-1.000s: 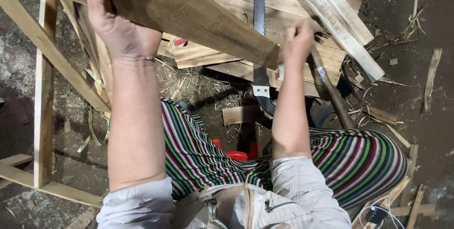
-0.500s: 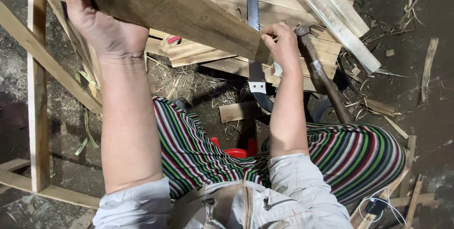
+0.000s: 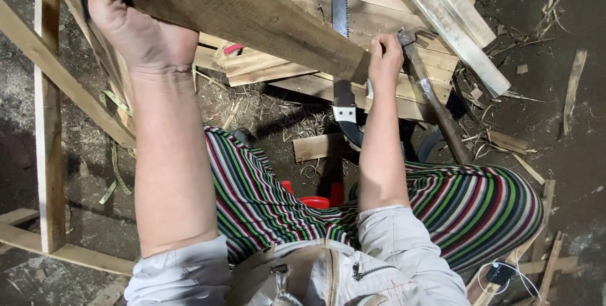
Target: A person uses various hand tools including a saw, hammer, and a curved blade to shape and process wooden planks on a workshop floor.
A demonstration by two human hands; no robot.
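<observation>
Plank: a long, dark, weathered plank point(image 3: 252, 12) ran from the frame's 10 o'clock corner down toward centre, its lower end near 1 o'clock of the middle, lifted above the stacked boards point(image 3: 379, 3).
Left hand: the left hand point(image 3: 136, 31) sat at 10 o'clock, fingers curled over the plank's far edge, thumb side against its near face, closed in a firm grasp on it.
Right hand: the right hand point(image 3: 385, 60) was at the plank's lower end, about 1 o'clock from centre; fingers bent and bunched against the end of the plank. Whether it also touched the hammer beside it could not be told.
Hammer: a hammer point(image 3: 432, 94) with a wooden handle lay just beside the right hand, head at the top, handle slanting toward 5 o'clock.
Saw: a hand saw point(image 3: 341, 41) lay on the boards, blade pointing to 12 o'clock, passing under the plank, dark handle toward 6 o'clock.
Pale slats: two light slats point(image 3: 454, 22) lay diagonally at 2 o'clock.
Frame: a bare timber frame point(image 3: 49, 154) stood at 9 o'clock.
Ground: dark dirt floor point(image 3: 568, 154) littered with wood scraps.
Legs: striped trousers point(image 3: 467, 205) filled the lower centre.
</observation>
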